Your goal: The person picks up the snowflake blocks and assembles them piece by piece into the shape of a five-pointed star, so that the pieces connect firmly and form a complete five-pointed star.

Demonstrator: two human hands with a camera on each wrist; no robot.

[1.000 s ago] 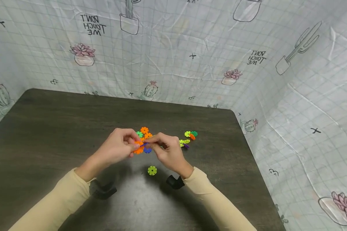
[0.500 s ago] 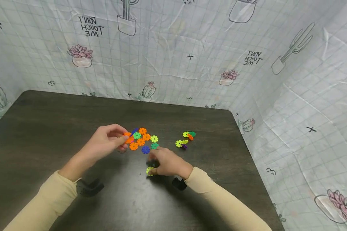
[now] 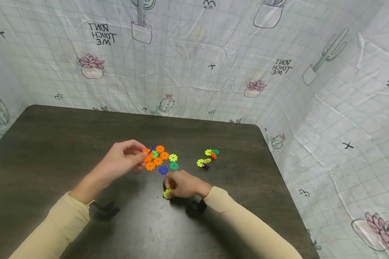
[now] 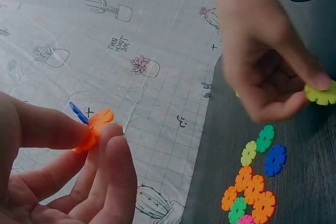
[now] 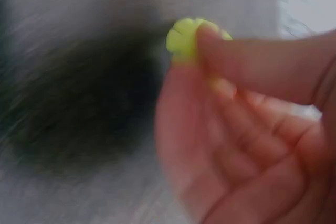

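— Pinched between our right hand (image 3: 184,185) thumb and fingertip sits a yellow-green disc (image 3: 167,193), right at the tabletop; the right wrist view shows the same notched piece (image 5: 189,38) caught at its edge, though that picture is blurred.

— And our left hand (image 3: 121,162)?

— It holds up a small joined piece, an orange disc with a blue disc slotted across it (image 4: 90,127), gripped between thumb and fingers. From the head view that orange-and-blue piece (image 3: 148,154) sits above the table, just left of the loose cluster of discs (image 3: 162,160).

— So how do the two lie to each other?

— Our yellow-green disc is nearer to us and to the right of the held piece, low against the table, while the left hand's piece is raised. The cluster lies between them, a little further out. The blue disc stands crosswise to the orange one; we cannot tell which slots are free.

— The surface?

— A dark wood-grain table (image 3: 52,151), flat, with a second small group of discs (image 3: 208,157) well apart to the right. A pale gridded cloth printed with cacti (image 3: 214,72) hangs round the back and right side.
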